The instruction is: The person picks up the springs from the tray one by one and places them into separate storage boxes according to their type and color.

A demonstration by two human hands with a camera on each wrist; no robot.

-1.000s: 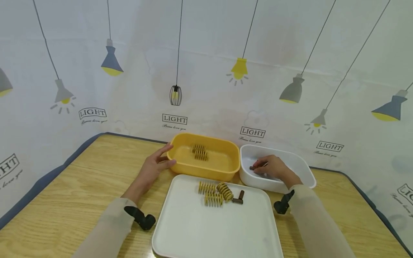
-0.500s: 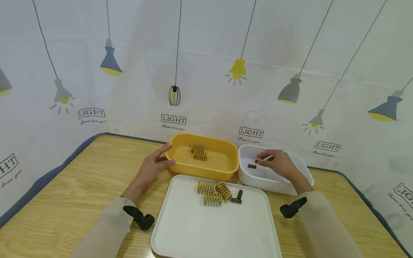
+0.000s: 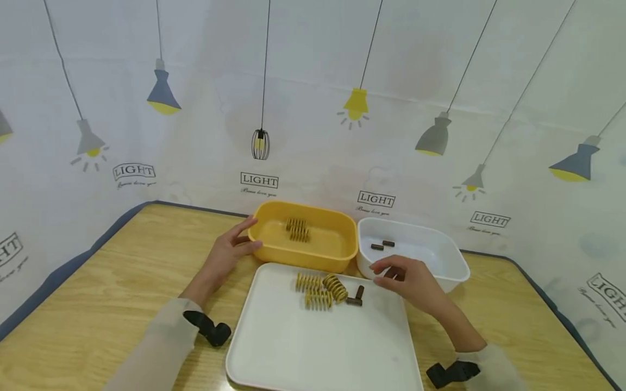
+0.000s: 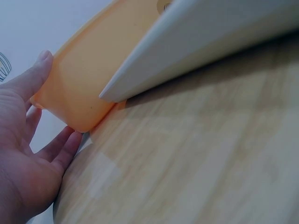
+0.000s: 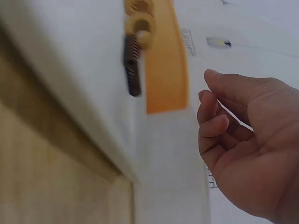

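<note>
Right hand: this hand [image 3: 415, 282] hangs over the tray's far right corner, just in front of the white tub, fingers loosely bent, thumb and forefinger apart, nothing between them.
Left hand: the other hand [image 3: 222, 255] straddles the yellow tub's left end, thumb and fingers spread against it without clasping, probably to steady it.
Yellow tub: the plastic tub [image 3: 303, 260] sits near the worktop's far edge; two yellow coil springs [image 3: 300, 234] lie on their sides inside, close together towards its left half.
White tub: right of the yellow one and against or just beside it, nearer the worktop's far right corner, this tub [image 3: 440, 252] carries two small dark brown coil springs [image 3: 388, 244]; each tub shows one kind only, so the split looks deliberate.
Tray: the white tray [image 3: 318, 347] lies in front of both tubs, seemingly for easy reach; three yellow springs [image 3: 318, 299] cluster by its far edge, beside two dark brown springs [image 3: 354, 302] set at an angle, touching.
Worktop: wood-grained [image 3: 98, 309], bounded behind by a lamp-printed cloth [image 3: 313, 136].
</note>
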